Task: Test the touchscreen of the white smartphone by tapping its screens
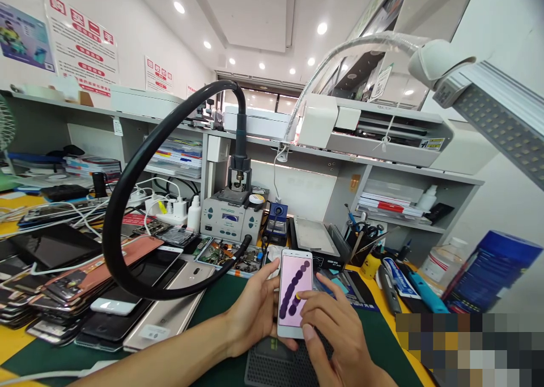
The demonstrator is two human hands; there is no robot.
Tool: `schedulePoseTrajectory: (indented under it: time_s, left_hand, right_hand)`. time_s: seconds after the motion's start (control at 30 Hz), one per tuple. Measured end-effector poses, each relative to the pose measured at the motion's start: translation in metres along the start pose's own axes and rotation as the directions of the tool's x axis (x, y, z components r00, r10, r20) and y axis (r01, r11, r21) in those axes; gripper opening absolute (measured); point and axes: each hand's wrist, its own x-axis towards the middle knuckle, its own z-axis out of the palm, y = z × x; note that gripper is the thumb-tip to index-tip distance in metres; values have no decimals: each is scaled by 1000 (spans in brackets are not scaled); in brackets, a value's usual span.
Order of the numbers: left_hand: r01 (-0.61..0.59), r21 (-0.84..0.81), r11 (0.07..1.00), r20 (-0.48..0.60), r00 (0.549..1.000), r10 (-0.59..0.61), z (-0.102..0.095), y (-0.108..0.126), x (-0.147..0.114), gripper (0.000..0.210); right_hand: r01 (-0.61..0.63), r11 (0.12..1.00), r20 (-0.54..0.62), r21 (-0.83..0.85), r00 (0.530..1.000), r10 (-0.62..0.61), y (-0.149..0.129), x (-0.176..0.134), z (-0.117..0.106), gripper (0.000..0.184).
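Observation:
A white smartphone stands tilted up in my left hand, which is closed around its left side and back. Its lit pink screen shows a diagonal row of dark purple dots and a second, shorter row. My right hand hovers over the phone's lower right, an extended finger at the screen beside a small yellow spot. The fingers of this hand are apart and bent, with nothing held. Below the phone lies a dark textured pad on the green mat.
Stacked phones and screens crowd the left. A thick black hose loops up from the grey hot air station. Behind my hands sits a tray of small parts. A lamp overhangs the right, above a clear bottle.

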Motion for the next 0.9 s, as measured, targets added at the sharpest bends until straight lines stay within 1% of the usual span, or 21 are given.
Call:
schedulePoseTrajectory:
  time_s: [0.13, 0.27, 0.7, 0.9]
  left_hand:
    - [5, 5, 1000, -1, 1000, -5, 1, 0, -1, 66]
    - [2, 8, 1000, -3, 1000, -2, 3, 1, -3, 67]
    - [2, 11, 1000, -1, 1000, -2, 4, 2, -3, 67]
    - [0, 13, 1000, -3, 1000, 0, 4, 1, -2, 66]
  right_hand:
    - [-40, 999, 16, -1, 999, 40, 1, -2, 0, 18]
    - [-32, 999, 16, -7, 999, 32, 2, -3, 0, 17]
    - [-62, 997, 21, -55, 998, 63, 5, -5, -2, 18]
    - [-82, 994, 2, -69, 997, 82, 5, -5, -2, 17]
